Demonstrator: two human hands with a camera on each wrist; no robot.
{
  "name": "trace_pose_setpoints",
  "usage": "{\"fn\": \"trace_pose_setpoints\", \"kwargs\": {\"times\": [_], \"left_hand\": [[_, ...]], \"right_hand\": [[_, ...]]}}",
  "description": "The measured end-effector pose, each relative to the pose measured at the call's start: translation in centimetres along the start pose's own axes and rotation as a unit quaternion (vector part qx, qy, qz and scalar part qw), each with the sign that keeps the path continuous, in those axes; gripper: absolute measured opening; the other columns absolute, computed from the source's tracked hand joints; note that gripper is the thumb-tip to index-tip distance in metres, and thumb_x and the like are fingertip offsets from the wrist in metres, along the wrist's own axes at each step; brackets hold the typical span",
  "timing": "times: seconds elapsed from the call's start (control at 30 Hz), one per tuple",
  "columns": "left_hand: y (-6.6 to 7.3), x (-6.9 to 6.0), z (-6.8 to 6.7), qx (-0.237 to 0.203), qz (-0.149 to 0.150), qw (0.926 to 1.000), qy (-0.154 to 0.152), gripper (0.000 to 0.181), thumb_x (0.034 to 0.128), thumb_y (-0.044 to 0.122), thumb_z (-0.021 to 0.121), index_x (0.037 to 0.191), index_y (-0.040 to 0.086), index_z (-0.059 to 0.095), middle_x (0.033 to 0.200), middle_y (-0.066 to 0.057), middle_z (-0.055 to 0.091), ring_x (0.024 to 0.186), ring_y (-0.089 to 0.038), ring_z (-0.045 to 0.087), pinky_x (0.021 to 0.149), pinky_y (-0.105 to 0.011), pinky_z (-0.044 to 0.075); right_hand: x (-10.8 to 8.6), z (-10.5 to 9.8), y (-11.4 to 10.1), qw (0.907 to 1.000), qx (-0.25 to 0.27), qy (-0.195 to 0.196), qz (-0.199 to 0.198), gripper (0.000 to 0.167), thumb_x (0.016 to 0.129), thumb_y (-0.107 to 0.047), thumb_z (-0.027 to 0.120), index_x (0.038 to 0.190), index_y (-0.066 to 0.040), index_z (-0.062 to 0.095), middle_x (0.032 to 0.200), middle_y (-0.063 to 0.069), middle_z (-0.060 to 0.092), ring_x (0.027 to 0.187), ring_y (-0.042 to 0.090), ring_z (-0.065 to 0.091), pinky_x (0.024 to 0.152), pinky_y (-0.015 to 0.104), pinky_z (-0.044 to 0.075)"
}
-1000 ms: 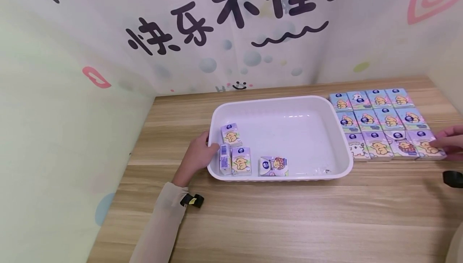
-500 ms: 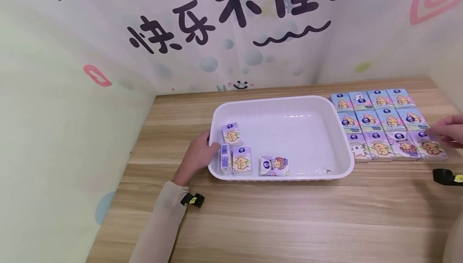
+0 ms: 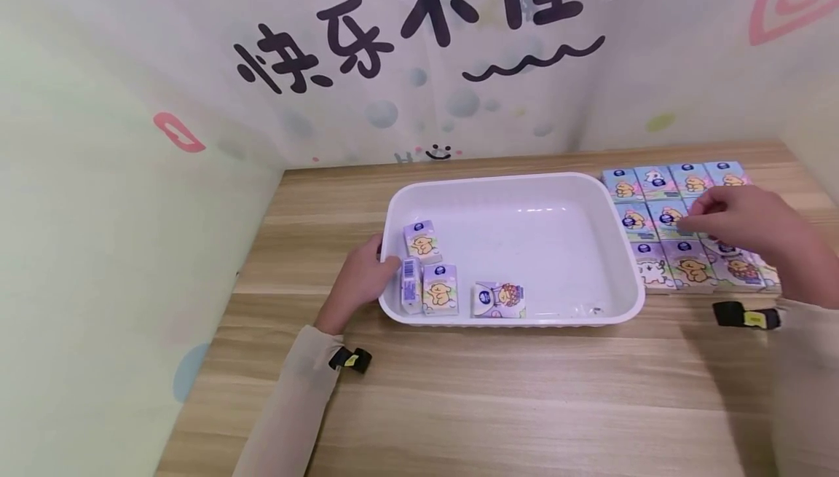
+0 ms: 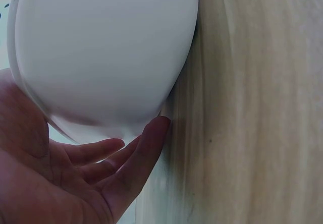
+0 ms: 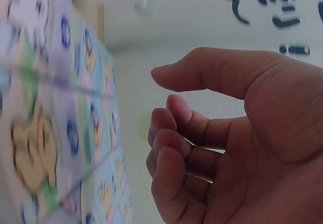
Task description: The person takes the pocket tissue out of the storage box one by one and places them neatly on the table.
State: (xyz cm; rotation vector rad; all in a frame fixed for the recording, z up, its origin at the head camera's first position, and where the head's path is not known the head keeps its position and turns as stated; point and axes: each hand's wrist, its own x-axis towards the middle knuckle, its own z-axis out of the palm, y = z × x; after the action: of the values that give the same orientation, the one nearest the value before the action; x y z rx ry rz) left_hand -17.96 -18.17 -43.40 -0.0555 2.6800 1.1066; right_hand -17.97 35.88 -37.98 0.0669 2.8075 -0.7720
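My left hand (image 3: 363,277) holds the left rim of a white plastic tub (image 3: 511,322), thumb over the edge. In the left wrist view, the fingers (image 4: 154,133) lie along the tub's outer wall (image 4: 106,57). My right hand (image 3: 754,222) hovers over rows of small printed tissue packs (image 3: 688,266), its fingers loosely bent. The right wrist view has that hand (image 5: 232,138) apart from the packs (image 5: 35,153), with nothing between thumb and fingers. Several purple tissue packs lie in the tub, one (image 3: 421,241) at the left wall and one (image 3: 499,299) near the front.
The tub and the block of packs stand side by side on a wood-grain table (image 3: 524,397). Behind them hangs a printed cloth (image 3: 432,98) with black lettering. A pale wall (image 3: 98,244) bounds the left side.
My right hand has left the near right corner pack and moved left over the rows. My left hand stays at the tub's rim. The packs look unmoved.
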Motion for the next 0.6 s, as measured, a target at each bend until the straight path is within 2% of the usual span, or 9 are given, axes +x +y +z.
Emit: {"fn": "trace_pose_setpoints", "kwargs": {"times": [0.2,0.43,0.6], "left_hand": [[0.2,-0.1,0.0,0.004,-0.002,1.0,0.0,0.064,0.1085,0.024,0.059,0.167,0.003,0.042,0.146,-0.025,0.064,0.102,-0.034,0.076,0.069,-0.034,0.068],[0.2,-0.1,0.0,0.005,-0.002,1.0,0.001,0.065,0.1081,0.024,0.059,0.167,0.003,0.041,0.146,-0.026,0.064,0.1,-0.034,0.077,0.068,-0.034,0.068],[0.3,-0.3,0.0,0.005,-0.001,1.0,0.003,0.065,0.108,0.024,0.059,0.167,0.002,0.042,0.147,-0.026,0.064,0.101,-0.034,0.077,0.069,-0.035,0.068]], "right_hand": [[0.0,1.3,-4.5,0.9978,-0.015,-0.01,-0.064,0.029,0.103,-0.027,0.074,0.106,0.0,0.065,0.093,0.013,0.064,0.089,0.034,0.054,0.062,0.037,0.048],[0.1,2.2,-9.8,0.9934,-0.03,-0.021,-0.108,0.025,0.099,-0.021,0.08,0.106,-0.001,0.067,0.094,0.011,0.068,0.088,0.034,0.058,0.063,0.039,0.054],[0.5,3.1,-13.9,0.9857,-0.061,-0.042,-0.151,0.023,0.096,-0.02,0.082,0.106,-0.002,0.07,0.092,0.008,0.069,0.084,0.03,0.06,0.066,0.039,0.055]]}}
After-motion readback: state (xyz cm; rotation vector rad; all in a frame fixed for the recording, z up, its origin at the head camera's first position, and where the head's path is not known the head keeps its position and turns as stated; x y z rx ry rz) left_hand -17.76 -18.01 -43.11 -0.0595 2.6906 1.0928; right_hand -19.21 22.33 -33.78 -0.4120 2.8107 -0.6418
